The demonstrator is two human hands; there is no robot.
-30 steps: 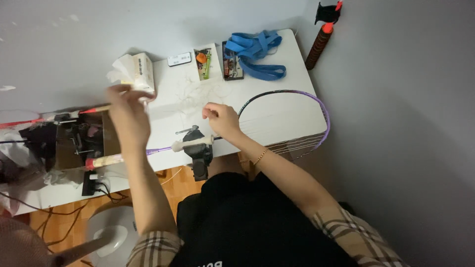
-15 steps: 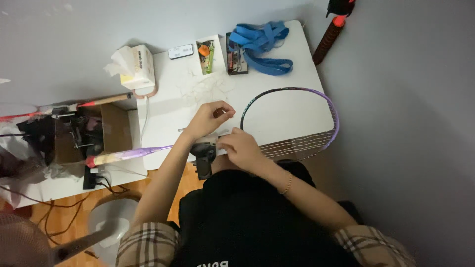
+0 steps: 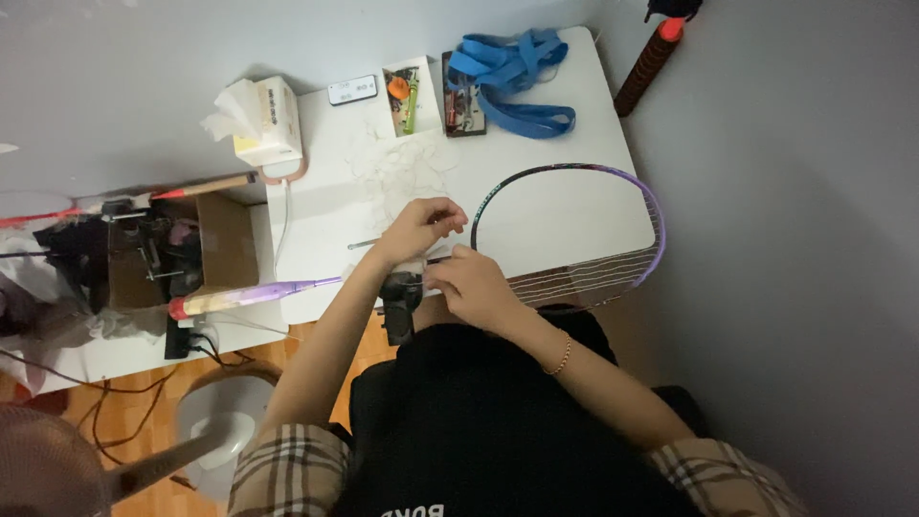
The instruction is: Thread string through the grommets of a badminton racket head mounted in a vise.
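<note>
A purple badminton racket lies across the white table point(image 3: 593, 124), its frame point(image 3: 651, 215) to the right and its pale purple handle point(image 3: 244, 297) sticking out past the left edge. My left hand point(image 3: 421, 228) hovers over the racket's throat with fingers curled, pinching what looks like thin string. My right hand point(image 3: 469, 282) is closed just below it, beside a small black clamp point(image 3: 397, 302) at the table's front edge. What either hand holds is too thin to make out clearly.
A tissue box point(image 3: 268, 120), a small remote point(image 3: 352, 89), two little boxes of parts point(image 3: 404, 96) and blue straps point(image 3: 517, 81) sit at the table's back. Loose string scraps point(image 3: 392, 168) lie mid-table. An open cardboard box point(image 3: 191, 249) with tools stands left. A fan point(image 3: 57, 469) is on the floor.
My left hand came down from beside the tissue box to the racket's throat. My right hand shifted slightly to meet it there. The racket stays in place.
</note>
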